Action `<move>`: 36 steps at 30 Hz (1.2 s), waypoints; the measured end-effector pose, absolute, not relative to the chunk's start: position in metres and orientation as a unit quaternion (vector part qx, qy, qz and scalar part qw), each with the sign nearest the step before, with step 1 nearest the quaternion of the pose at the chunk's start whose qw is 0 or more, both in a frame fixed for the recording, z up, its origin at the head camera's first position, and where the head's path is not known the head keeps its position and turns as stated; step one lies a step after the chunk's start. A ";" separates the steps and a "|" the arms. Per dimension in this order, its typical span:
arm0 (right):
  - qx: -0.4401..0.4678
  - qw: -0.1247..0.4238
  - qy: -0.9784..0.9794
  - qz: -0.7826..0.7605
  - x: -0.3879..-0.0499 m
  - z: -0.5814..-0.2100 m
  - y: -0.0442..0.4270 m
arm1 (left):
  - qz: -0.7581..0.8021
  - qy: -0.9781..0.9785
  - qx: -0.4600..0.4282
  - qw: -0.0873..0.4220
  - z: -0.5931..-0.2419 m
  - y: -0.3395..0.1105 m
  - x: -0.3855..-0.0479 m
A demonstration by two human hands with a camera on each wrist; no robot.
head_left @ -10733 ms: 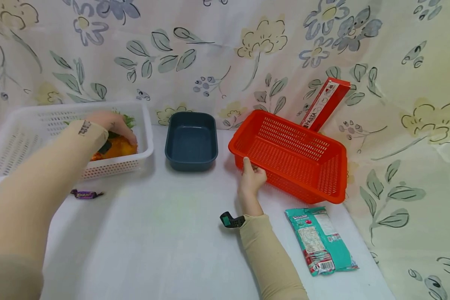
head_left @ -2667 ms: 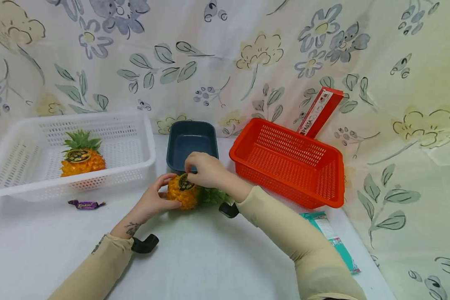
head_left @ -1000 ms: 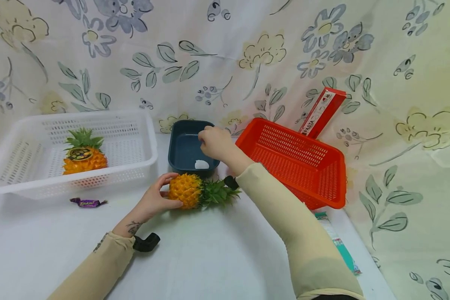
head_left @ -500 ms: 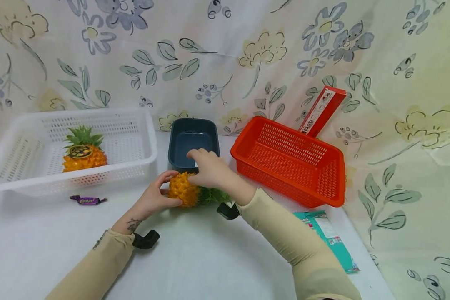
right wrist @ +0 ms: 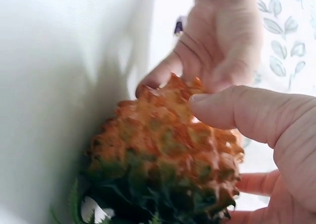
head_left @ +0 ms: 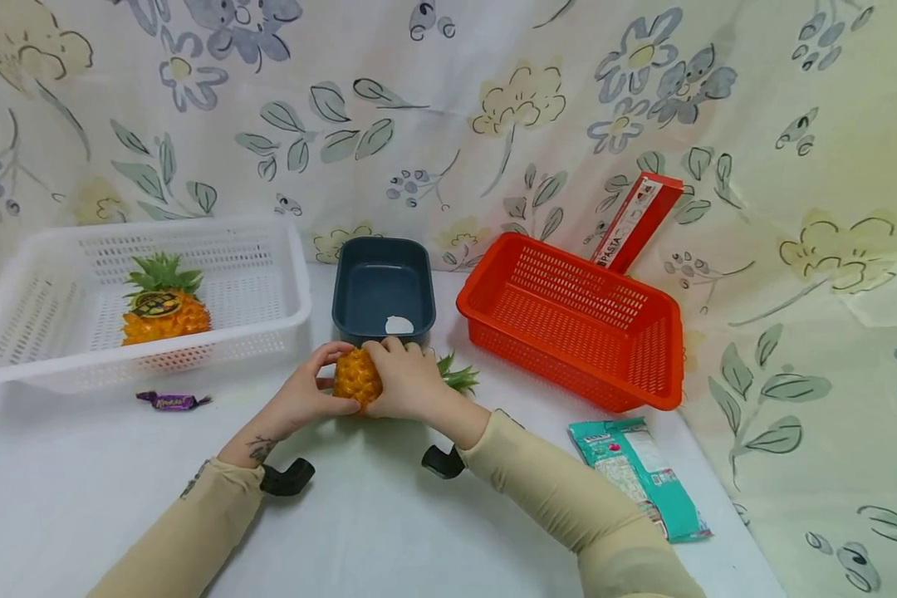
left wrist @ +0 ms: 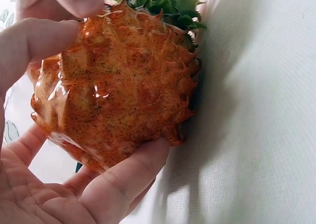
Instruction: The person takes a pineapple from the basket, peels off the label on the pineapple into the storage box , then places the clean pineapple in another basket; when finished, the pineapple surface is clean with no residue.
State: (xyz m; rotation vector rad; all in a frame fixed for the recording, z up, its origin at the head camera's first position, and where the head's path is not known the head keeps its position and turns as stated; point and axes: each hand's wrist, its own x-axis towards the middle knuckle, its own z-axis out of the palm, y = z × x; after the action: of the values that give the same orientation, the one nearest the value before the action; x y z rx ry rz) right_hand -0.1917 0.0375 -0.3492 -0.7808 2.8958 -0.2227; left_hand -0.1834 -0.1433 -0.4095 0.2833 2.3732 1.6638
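Note:
A small orange toy-like pineapple [head_left: 357,378] with green leaves lies on its side on the white table, in front of a dark blue dish [head_left: 384,286]. My left hand [head_left: 310,394] grips its base end, thumb and fingers on opposite sides. From above, my right hand [head_left: 411,382] holds it near the leaves, which it partly hides in the head view. Both wrist views show the bumpy pineapple [left wrist: 118,85] between fingers and thumb, without a label on the visible side. A white scrap [head_left: 399,325] lies in the front of the dish.
A second, labelled pineapple [head_left: 166,316] sits in the white basket [head_left: 284,332] at left, with a purple-wrapped candy [head_left: 172,402] before it. At right stand a red basket [head_left: 568,370] and a red pasta box [head_left: 638,223]; a teal packet [head_left: 643,473] lies nearer.
The pineapple came to the table. My right hand pinched its black label, moved over the dish, where a white scrap now lies, then returned and took hold of the pineapple. My left hand stayed on it.

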 end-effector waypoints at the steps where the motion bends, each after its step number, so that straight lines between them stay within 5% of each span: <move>1: -0.259 0.063 0.961 -0.070 -0.191 -0.351 0.037 | 0.569 0.809 0.098 0.114 -0.410 -0.144 -0.183; 11: -0.258 0.029 0.964 -0.053 -0.184 -0.362 0.029 | 0.607 0.781 0.083 0.124 -0.412 -0.155 -0.180; 24: -0.249 0.046 0.965 -0.073 -0.185 -0.362 0.032 | 0.590 0.804 0.003 0.070 -0.402 -0.195 -0.152; 36: -0.246 0.044 0.967 -0.057 -0.184 -0.360 0.028 | 0.781 0.595 -0.134 -0.135 -0.404 -0.221 -0.142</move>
State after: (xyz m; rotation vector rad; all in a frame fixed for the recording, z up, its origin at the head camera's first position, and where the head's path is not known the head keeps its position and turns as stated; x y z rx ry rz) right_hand -0.1838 0.0277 -0.3601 -0.7530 2.9540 -0.1728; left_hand -0.1420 -0.2206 -0.4043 -0.4629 2.0506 2.6891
